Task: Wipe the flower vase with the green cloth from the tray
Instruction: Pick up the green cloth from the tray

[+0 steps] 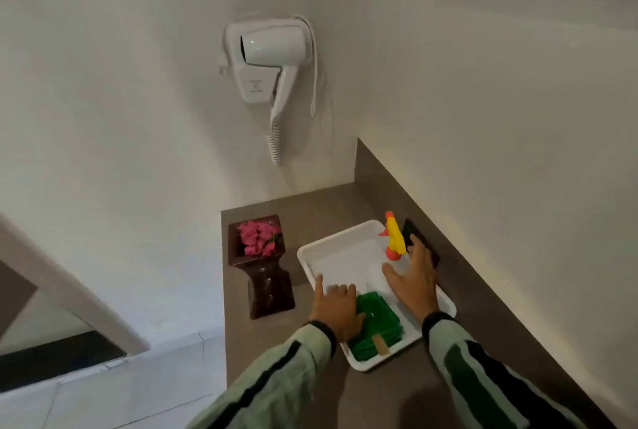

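A white tray point(312, 249) sits on the grey-brown counter point(310, 202), its near corner close to the counter's front edge. The folded green cloth point(378, 327) lies in the tray's near end. The left hand point(336, 308) rests on the cloth's left edge, fingers loosely apart, clamping nothing. The right hand point(412, 282) spreads open over the tray's right side beside a yellow spray bottle point(395, 239). The dark flower vase point(264, 276) stands left of the tray, a bare strip between them.

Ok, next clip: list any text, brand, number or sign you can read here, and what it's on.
No text here can be read.
Hair dryer holder: a small grey mark and a line of print, too small and blurred to read.
Tan tag on the green cloth: no print can be made out.
Vase, tray, spray bottle: no labels visible.
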Motion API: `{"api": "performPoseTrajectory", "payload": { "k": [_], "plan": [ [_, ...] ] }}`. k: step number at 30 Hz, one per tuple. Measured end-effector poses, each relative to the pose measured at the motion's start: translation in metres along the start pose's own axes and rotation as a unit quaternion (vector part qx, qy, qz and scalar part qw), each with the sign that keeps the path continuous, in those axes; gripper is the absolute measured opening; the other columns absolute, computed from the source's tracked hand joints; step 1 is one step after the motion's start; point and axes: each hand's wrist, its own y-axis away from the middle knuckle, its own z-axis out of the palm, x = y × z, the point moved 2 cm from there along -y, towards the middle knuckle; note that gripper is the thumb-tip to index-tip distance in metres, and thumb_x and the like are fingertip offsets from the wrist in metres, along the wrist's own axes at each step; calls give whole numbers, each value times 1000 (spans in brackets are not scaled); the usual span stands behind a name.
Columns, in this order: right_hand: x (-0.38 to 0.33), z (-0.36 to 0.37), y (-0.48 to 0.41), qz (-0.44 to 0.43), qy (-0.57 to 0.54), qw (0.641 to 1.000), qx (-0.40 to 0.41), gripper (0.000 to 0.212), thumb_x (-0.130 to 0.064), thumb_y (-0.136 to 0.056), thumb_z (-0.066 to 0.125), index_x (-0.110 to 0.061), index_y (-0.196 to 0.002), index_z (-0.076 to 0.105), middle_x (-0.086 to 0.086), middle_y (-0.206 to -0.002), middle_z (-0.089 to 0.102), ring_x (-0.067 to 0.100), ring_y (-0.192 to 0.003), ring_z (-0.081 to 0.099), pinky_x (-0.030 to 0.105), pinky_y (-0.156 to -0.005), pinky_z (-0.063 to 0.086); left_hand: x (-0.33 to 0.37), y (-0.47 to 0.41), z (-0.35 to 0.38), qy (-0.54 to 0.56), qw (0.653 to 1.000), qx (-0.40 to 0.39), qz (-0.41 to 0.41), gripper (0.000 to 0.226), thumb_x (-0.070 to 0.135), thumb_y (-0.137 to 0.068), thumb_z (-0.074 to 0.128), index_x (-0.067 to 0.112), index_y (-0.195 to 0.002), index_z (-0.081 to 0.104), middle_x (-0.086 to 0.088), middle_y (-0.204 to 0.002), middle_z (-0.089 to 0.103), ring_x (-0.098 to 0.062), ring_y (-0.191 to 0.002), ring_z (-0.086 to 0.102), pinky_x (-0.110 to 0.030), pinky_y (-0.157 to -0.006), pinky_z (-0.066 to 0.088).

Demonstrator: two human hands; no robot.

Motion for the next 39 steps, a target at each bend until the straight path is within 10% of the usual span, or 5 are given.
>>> {"api": "performPoseTrajectory", "payload": {
  "k": [5,16,20,26,39],
  "plan": [
    [1,15,-34,67,-77,995,17,72,-48,-70,78,-26,-128,40,8,-132,46,29,-119,49,56,-108,34,10,-28,14,79,995,-54,-19,72,38,-88,58,9,-148,29,-13,-134,58,-34,-129,49,-66,-116,-8],
    [-9,12,-53,-76,-90,993,0,38,-9,-91,60,-10,-129,57,1,-113,58,2,-89,56,15,-82,45,-2,-49,-2,343,926,-153,-32,31,20,-76,78,17,-96,55,-12,-112,63,-33,-110,60,-45,-94,53],
    [-31,-6,-43,-85,-101,991,-14,34,-2,-86,61,-8,-119,65,10,-102,67,28,-97,62,51,-89,54,-11,-22,-24,409,909,-80,-26,40,17,-81,75,20,-102,41,-16,-117,67,-33,-106,65,-41,-87,56],
    [-66,-21,-6,-203,-69,973,-82,47,14,-72,56,-13,-107,71,30,-80,64,45,-70,57,58,-65,52,-59,59,-51,473,880,39,-29,37,18,-82,75,13,-117,64,-10,-114,72,-24,-103,68,-43,-96,54],
    [-77,23,82,-219,94,949,-207,15,-14,-83,57,-17,-70,52,14,-70,64,38,-72,55,46,-75,49,-178,219,5,718,573,278,-282,32,14,-83,73,9,-114,66,-12,-105,75,-28,-93,72,-34,-68,57]
  ]
}}
